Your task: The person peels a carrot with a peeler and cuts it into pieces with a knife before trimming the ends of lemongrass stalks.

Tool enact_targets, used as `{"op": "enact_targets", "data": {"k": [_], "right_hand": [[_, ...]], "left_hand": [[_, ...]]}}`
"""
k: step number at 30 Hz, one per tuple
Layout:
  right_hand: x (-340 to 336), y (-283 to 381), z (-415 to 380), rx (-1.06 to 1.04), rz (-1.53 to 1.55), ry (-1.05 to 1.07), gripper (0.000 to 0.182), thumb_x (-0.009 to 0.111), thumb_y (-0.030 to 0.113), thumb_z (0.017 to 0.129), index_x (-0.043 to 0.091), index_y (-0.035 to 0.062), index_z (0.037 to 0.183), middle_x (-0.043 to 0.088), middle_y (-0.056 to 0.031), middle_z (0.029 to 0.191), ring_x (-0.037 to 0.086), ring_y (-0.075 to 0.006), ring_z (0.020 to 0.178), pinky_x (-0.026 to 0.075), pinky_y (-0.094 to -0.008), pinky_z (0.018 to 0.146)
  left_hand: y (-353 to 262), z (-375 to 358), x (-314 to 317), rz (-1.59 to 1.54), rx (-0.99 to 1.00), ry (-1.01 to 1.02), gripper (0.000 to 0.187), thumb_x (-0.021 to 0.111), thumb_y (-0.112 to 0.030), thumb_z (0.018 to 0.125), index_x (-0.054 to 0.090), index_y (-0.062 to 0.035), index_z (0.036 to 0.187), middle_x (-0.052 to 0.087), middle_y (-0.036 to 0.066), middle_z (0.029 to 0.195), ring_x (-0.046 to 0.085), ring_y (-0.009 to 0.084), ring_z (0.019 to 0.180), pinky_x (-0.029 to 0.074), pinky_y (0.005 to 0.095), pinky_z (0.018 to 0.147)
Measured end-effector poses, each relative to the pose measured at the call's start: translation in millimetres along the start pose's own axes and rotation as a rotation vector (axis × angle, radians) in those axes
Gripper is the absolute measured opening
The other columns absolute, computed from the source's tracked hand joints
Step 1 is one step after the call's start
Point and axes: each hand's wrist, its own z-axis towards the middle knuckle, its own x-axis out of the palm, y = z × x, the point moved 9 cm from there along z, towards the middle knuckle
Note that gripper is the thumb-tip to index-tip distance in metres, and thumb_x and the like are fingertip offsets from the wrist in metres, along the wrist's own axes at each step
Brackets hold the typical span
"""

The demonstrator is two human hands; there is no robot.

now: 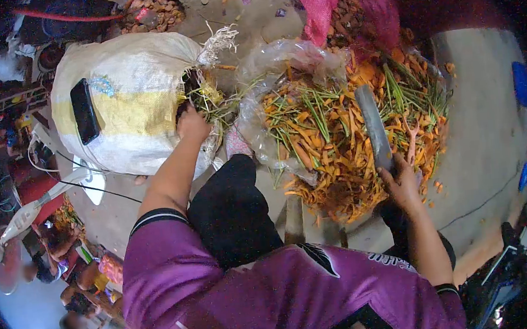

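My left hand (193,125) reaches into the mouth of a large white woven sack (138,63) with a yellow band. Green stems (212,100) spill out beside it, and its fingers are hidden among them and the sack's edge. My right hand (403,184) is closed around the lower end of a broad-bladed knife (373,125), its grey blade pointing away from me. Beneath the knife spreads a heap of orange peelings (342,140) mixed with cut green stems, partly on a clear plastic sheet (256,112).
A black phone (85,112) lies on top of the sack. Behind the heap is a pink mesh bag (319,5). Brown pieces (162,11) lie on the floor at the back. A white fan (26,217) stands at left, near other people (70,303).
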Motion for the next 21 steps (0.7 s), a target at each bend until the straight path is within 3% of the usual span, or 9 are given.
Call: {"op": "enact_targets", "data": {"k": [1, 5, 8, 9, 12, 15, 19, 21], "right_hand": [[3, -3, 1, 0.024, 0.017, 0.017, 0.046, 0.061, 0.024, 0.073, 0.046, -0.0045, 0.106, 0.055, -0.0234, 0.097, 0.054, -0.034, 0.091, 0.042, -0.0364, 0.078], [16, -21, 5, 0.09, 0.041, 0.054, 0.045, 0.061, 0.024, 0.073, 0.047, -0.0036, 0.105, 0.056, -0.023, 0.095, 0.055, -0.0335, 0.09, 0.042, -0.0364, 0.077], [4, -4, 1, 0.041, -0.049, -0.033, 0.046, 0.062, 0.024, 0.073, 0.046, -0.0037, 0.107, 0.056, -0.0227, 0.095, 0.054, -0.0333, 0.09, 0.042, -0.0363, 0.077], [-2, 1, -2, 0.02, -0.093, -0.077, 0.047, 0.062, 0.024, 0.073, 0.046, -0.0038, 0.107, 0.056, -0.0226, 0.094, 0.054, -0.0333, 0.09, 0.042, -0.0363, 0.077], [2, -22, 4, 0.009, 0.027, -0.069, 0.049, 0.062, 0.025, 0.073, 0.045, -0.0043, 0.108, 0.056, -0.0232, 0.094, 0.054, -0.0334, 0.09, 0.042, -0.0362, 0.078], [-4, -15, 2, -0.039, -0.026, -0.095, 0.049, 0.062, 0.026, 0.073, 0.045, -0.005, 0.108, 0.056, -0.0236, 0.093, 0.054, -0.034, 0.089, 0.043, -0.0365, 0.077], [-11, -2, -6, 0.017, 0.005, -0.005, 0.05, 0.062, 0.025, 0.073, 0.045, -0.0052, 0.108, 0.057, -0.023, 0.09, 0.055, -0.0338, 0.086, 0.043, -0.0367, 0.074], [-3, -15, -3, -0.02, 0.086, -0.027, 0.05, 0.062, 0.025, 0.073, 0.044, -0.0051, 0.108, 0.057, -0.0226, 0.089, 0.056, -0.0335, 0.084, 0.044, -0.0368, 0.073]], "left_hand": [[-4, 3, 4, 0.121, -0.015, 0.032, 0.062, 0.067, -0.034, 0.063, 0.041, -0.0012, 0.11, 0.049, 0.017, 0.108, 0.048, 0.0312, 0.101, 0.041, 0.0363, 0.084], [-1, 31, 39, -0.031, 0.081, 0.069, 0.052, 0.064, -0.032, 0.065, 0.048, -0.0001, 0.103, 0.054, 0.017, 0.104, 0.053, 0.0306, 0.095, 0.042, 0.0371, 0.082], [7, 29, 28, -0.153, 0.144, -0.021, 0.043, 0.063, -0.027, 0.065, 0.052, 0.0006, 0.096, 0.055, 0.02, 0.097, 0.054, 0.0324, 0.09, 0.043, 0.0371, 0.08], [13, 16, 17, -0.229, 0.075, -0.04, 0.035, 0.061, -0.021, 0.065, 0.054, 0.0013, 0.09, 0.056, 0.022, 0.091, 0.054, 0.0341, 0.085, 0.043, 0.0382, 0.077], [31, -12, -10, -0.584, 0.188, -0.315, 0.032, 0.06, -0.018, 0.065, 0.052, 0.0017, 0.088, 0.055, 0.022, 0.086, 0.053, 0.0356, 0.081, 0.042, 0.04, 0.074], [9, -51, -40, -0.468, 0.418, -0.43, 0.032, 0.061, -0.016, 0.064, 0.05, 0.0008, 0.09, 0.053, 0.021, 0.087, 0.052, 0.0363, 0.08, 0.042, 0.0413, 0.072], [-20, -74, -64, -0.259, 0.557, -0.344, 0.04, 0.062, -0.014, 0.061, 0.047, -0.0016, 0.096, 0.05, 0.019, 0.094, 0.049, 0.0351, 0.085, 0.04, 0.0426, 0.073], [-56, -98, -102, -0.254, 0.745, -0.499, 0.037, 0.062, -0.014, 0.061, 0.048, -0.0013, 0.093, 0.051, 0.017, 0.09, 0.049, 0.0348, 0.083, 0.04, 0.0419, 0.072]]}}
